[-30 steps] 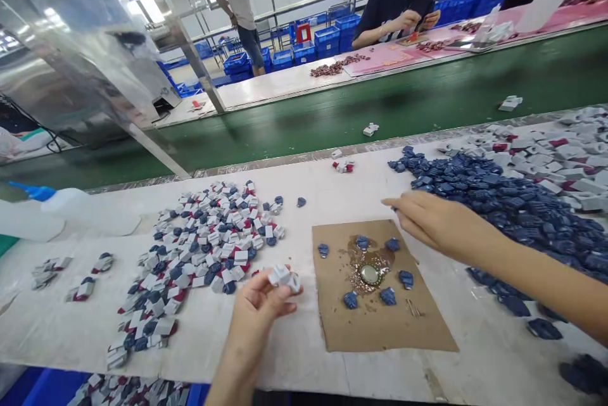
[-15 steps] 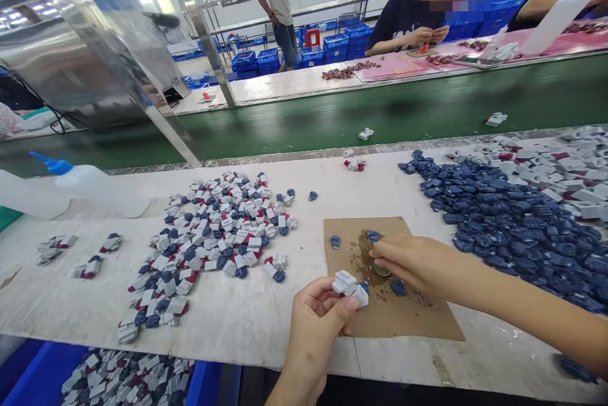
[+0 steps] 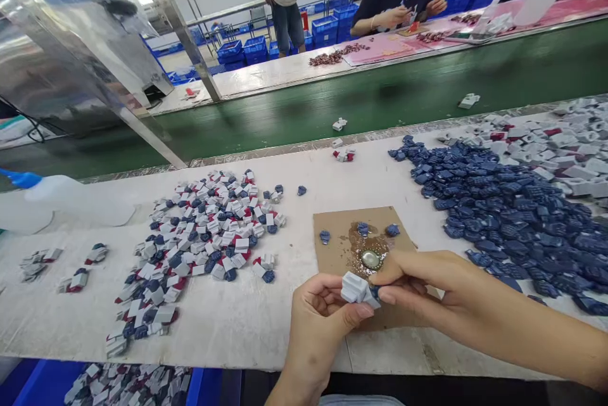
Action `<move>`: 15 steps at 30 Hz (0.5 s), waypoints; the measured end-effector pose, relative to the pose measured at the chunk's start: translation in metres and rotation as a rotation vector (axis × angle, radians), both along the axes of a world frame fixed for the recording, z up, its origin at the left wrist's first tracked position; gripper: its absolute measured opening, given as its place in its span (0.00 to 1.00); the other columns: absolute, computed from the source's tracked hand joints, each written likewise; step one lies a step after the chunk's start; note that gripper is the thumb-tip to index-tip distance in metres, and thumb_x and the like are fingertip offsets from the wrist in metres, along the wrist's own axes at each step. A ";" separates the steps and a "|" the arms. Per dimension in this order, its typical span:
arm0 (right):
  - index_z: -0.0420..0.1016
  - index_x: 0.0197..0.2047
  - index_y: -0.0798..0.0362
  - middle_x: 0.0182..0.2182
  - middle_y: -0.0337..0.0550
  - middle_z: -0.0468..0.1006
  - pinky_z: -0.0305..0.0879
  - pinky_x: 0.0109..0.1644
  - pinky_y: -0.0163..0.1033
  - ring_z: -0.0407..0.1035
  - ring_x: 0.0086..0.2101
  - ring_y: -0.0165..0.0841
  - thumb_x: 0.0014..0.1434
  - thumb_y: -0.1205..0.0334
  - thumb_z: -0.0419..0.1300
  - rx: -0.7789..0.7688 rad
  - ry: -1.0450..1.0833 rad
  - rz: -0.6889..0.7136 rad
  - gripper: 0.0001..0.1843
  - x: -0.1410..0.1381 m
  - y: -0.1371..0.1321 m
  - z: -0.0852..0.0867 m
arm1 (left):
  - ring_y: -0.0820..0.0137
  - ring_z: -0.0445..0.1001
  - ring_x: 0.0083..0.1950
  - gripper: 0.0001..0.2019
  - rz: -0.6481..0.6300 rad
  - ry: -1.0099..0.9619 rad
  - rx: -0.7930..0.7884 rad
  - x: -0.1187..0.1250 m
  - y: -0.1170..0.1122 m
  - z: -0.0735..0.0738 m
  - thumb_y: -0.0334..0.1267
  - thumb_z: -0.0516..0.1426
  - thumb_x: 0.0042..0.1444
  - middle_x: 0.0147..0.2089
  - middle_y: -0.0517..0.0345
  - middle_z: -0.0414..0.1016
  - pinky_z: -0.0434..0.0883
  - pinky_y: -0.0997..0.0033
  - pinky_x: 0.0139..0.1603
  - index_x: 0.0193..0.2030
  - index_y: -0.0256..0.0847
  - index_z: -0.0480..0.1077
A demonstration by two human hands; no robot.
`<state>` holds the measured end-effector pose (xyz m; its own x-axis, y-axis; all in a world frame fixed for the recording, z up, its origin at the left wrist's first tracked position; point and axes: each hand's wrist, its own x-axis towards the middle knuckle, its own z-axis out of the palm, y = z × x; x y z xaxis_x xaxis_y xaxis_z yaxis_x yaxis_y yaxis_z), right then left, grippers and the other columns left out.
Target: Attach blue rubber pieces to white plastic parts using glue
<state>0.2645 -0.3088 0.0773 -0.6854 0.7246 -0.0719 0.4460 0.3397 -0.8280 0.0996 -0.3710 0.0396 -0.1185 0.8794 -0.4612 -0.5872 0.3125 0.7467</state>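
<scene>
My left hand pinches a light grey plastic part between thumb and fingers, above the front of a brown cardboard sheet. My right hand has thumb and forefinger closed at the right side of that part, on a small dark blue piece mostly covered by the fingertips. Whether the blue piece is joined to the grey part I cannot tell. Just behind the hands, a small round dish sits in a wet patch on the cardboard. Blue pieces lie along the sheet's far side.
Left stands a heap of grey, blue and red assemblies; right, piles of blue pieces and grey parts. White squeeze bottles lie far left. A blue bin is below. Beyond a green conveyor, people are present.
My right hand has come from the dish toward me to the grey part in my left hand, uncovering the dish. The blue piece on the cardboard's near right no longer shows. The view has shifted slightly.
</scene>
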 end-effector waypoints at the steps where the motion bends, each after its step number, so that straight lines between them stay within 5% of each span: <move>1: 0.74 0.33 0.50 0.25 0.39 0.77 0.60 0.26 0.33 0.70 0.26 0.31 0.66 0.53 0.54 -0.042 0.001 0.006 0.14 0.001 0.000 0.001 | 0.78 0.73 0.24 0.15 0.002 0.004 0.011 0.001 0.000 0.001 0.35 0.76 0.27 0.21 0.61 0.79 0.70 0.83 0.26 0.23 0.38 0.78; 7: 0.72 0.38 0.50 0.33 0.42 0.80 0.65 0.32 0.35 0.74 0.34 0.35 0.67 0.50 0.52 -0.375 0.094 0.033 0.15 0.005 0.001 0.003 | 0.75 0.76 0.25 0.15 0.037 0.033 0.094 0.007 -0.004 0.007 0.34 0.76 0.27 0.23 0.63 0.81 0.74 0.80 0.28 0.24 0.41 0.79; 15: 0.71 0.35 0.52 0.31 0.43 0.80 0.66 0.33 0.35 0.73 0.31 0.33 0.63 0.43 0.57 -0.514 0.289 -0.011 0.19 -0.010 -0.002 -0.017 | 0.80 0.74 0.25 0.16 0.012 -0.085 0.056 0.009 -0.003 -0.010 0.39 0.76 0.29 0.23 0.65 0.79 0.71 0.84 0.28 0.25 0.41 0.79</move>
<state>0.2544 -0.3104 0.0600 -0.7222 0.6533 -0.2272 0.1794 -0.1404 -0.9737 0.1091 -0.3738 0.0300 -0.0920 0.9026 -0.4205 -0.6528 0.2642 0.7100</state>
